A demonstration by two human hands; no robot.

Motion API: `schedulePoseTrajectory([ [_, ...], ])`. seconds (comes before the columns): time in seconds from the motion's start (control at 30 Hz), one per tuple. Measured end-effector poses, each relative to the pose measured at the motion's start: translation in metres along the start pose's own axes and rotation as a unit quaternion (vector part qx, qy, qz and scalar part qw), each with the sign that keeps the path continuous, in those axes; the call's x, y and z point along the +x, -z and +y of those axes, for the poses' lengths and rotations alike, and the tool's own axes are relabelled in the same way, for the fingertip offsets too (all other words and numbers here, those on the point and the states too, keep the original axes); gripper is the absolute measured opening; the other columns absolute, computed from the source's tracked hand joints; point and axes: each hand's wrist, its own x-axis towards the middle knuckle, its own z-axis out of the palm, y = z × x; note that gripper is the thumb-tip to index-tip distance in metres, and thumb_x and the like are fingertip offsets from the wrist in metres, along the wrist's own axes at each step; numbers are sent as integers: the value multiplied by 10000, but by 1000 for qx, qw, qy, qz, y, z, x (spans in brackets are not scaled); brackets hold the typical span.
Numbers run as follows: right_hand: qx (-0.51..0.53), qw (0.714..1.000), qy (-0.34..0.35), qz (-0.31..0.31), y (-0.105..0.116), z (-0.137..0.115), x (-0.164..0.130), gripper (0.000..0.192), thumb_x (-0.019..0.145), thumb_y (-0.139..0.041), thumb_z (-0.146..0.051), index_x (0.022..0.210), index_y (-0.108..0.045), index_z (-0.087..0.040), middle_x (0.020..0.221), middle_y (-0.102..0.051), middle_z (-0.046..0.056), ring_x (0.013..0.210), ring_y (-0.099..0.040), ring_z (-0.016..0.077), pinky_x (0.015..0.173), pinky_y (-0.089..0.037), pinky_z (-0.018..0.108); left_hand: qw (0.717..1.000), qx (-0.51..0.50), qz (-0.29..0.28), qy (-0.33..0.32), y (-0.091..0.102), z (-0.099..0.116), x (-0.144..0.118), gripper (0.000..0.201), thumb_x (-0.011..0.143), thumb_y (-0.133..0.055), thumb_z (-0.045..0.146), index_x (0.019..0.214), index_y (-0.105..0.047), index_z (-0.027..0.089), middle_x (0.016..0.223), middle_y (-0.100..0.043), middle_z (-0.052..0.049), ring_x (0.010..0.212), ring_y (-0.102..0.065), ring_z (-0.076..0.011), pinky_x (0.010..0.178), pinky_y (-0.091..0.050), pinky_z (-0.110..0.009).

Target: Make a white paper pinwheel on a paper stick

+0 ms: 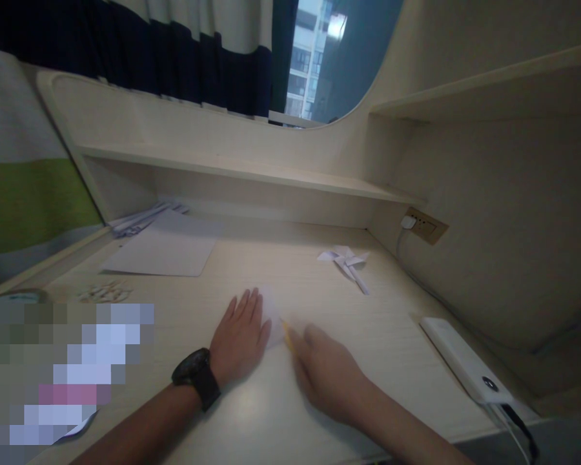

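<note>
My left hand (pixel 242 332), with a black watch on its wrist, lies flat with fingers stretched over a small piece of white paper (pixel 274 315). Part of that paper is hidden under the fingers. Just to the right, my right hand (pixel 326 371) is closed around a slim yellow tool (pixel 287 336). The tool's pale tip points at the paper's right edge; whether it touches is blurred. Most of the tool is hidden in the fist, so its exact kind does not show. Farther back on the right lies a folded white paper pinwheel (pixel 346 259) with a paper stick.
White paper sheets (pixel 167 248) lie at the back left, near a small pile of pale bits (pixel 105 292). A white power strip (pixel 458 358) stands at the right edge; a plug (pixel 408 222) sits in the wall socket. Shelves (pixel 252 169) overhang the desk's back.
</note>
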Motion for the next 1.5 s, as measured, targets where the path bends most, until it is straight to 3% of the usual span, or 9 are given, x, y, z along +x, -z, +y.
schedulePoseTrajectory([
  [0.23,-7,1000,6,3,3,1,5,410,919,-346,-265,1317,-409,-187,983,-565,99,773,-538,192,656,-402,290,1000,15,10,-4,-1,1,-1,545,961,-264,364,1388,-403,55,1465,-368,-184,1375,-286,-305,1119,-210,-498],
  [0.6,-27,1000,5,0,2,4,6,437,925,-320,-300,1335,-408,-174,933,-627,90,753,-605,207,645,-421,306,1000,16,10,-8,-1,1,-1,536,956,-284,352,1377,-417,49,1463,-369,-185,1370,-295,-312,1115,-217,-506],
  [1.5,-34,999,24,-8,3,17,28,430,931,-319,-302,1338,-399,-189,932,-633,87,771,-604,194,669,-415,297,1000,6,19,-13,-1,0,-2,534,960,-274,361,1373,-426,58,1460,-376,-185,1369,-297,-307,1117,-213,-501],
])
